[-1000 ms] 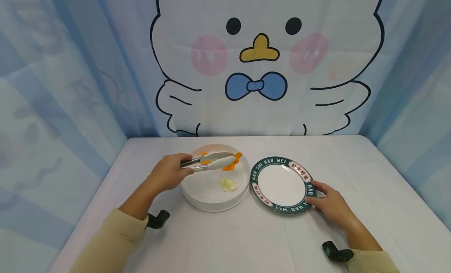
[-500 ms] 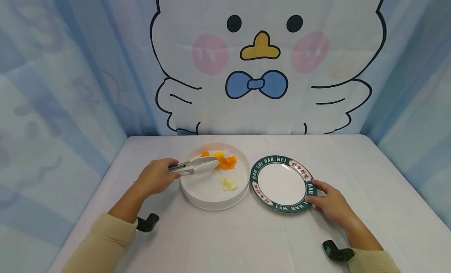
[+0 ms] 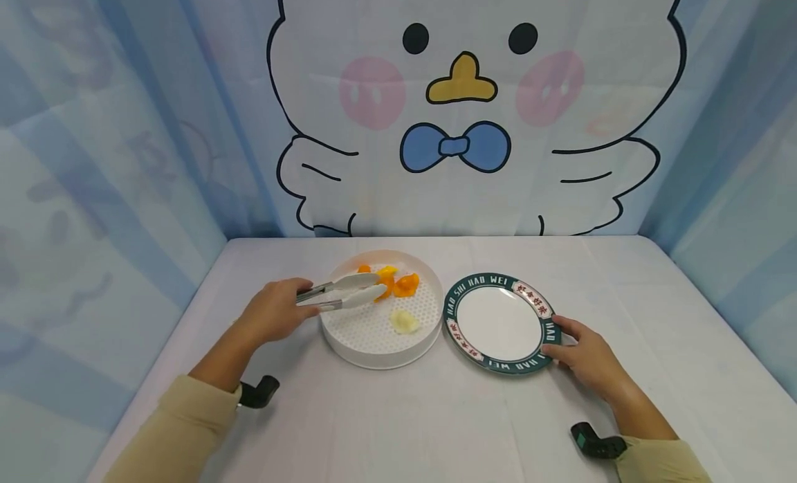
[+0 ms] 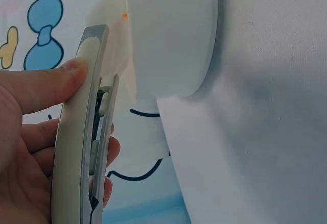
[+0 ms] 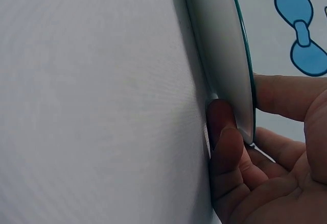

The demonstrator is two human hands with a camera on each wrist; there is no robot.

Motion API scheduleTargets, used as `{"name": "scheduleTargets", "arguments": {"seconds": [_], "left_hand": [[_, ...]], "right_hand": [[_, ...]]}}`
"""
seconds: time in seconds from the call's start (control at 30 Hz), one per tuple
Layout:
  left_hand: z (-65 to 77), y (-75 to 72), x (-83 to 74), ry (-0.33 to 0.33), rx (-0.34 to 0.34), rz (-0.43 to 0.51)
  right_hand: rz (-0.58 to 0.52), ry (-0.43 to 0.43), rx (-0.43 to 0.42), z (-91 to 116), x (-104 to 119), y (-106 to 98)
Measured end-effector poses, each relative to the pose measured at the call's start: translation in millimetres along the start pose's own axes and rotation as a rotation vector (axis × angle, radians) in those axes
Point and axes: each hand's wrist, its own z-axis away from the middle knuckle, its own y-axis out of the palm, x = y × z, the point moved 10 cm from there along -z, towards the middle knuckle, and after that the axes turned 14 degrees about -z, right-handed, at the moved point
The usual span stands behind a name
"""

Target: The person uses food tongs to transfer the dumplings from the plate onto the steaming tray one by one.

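My left hand (image 3: pixel 275 311) grips metal tongs with pale tips (image 3: pixel 358 297), thumb on one arm and fingers round the other in the left wrist view. The tips are spread over the left part of a round white dimpled tray (image 3: pixel 351 334), close to orange pieces (image 3: pixel 407 285) that look like soft food. A yellow piece (image 3: pixel 387 270) lies behind them and a pale yellow one (image 3: pixel 405 322) nearer the front. My right hand (image 3: pixel 585 353) pinches the right rim of a green-bordered plate (image 3: pixel 498 324), some fingertips tucked beneath it in the right wrist view.
Tray and plate stand side by side, edges close, on a white-covered table (image 3: pixel 436 421). Behind hangs a curtain (image 3: pixel 467 199) with a cartoon bird, and blue cloth (image 3: pixel 112 192) lines the sides. Black devices (image 3: pixel 260 392) are strapped at both wrists.
The tongs have moved left and their tips have spread. An orange piece that was at the tips now lies in the tray. The right hand and plate have stayed put.
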Motion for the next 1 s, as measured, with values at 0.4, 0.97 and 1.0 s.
{"name": "scheduleTargets", "arguments": {"seconds": [0.4,0.97,1.0], "left_hand": [[11.8,-7.9,-7.6,0.034,-0.07,0.128],[42.1,-4.4,-73.0,0.209,-0.232,0.235],[44.4,-4.2,-76.7,0.217,-0.244,0.239]], "right_hand": [[0.003,-0.001,-0.002,-1,0,0],[-0.015,-0.004,0.001,-1,-1,0],[-0.016,-0.007,0.003,-1,-1,0]]}}
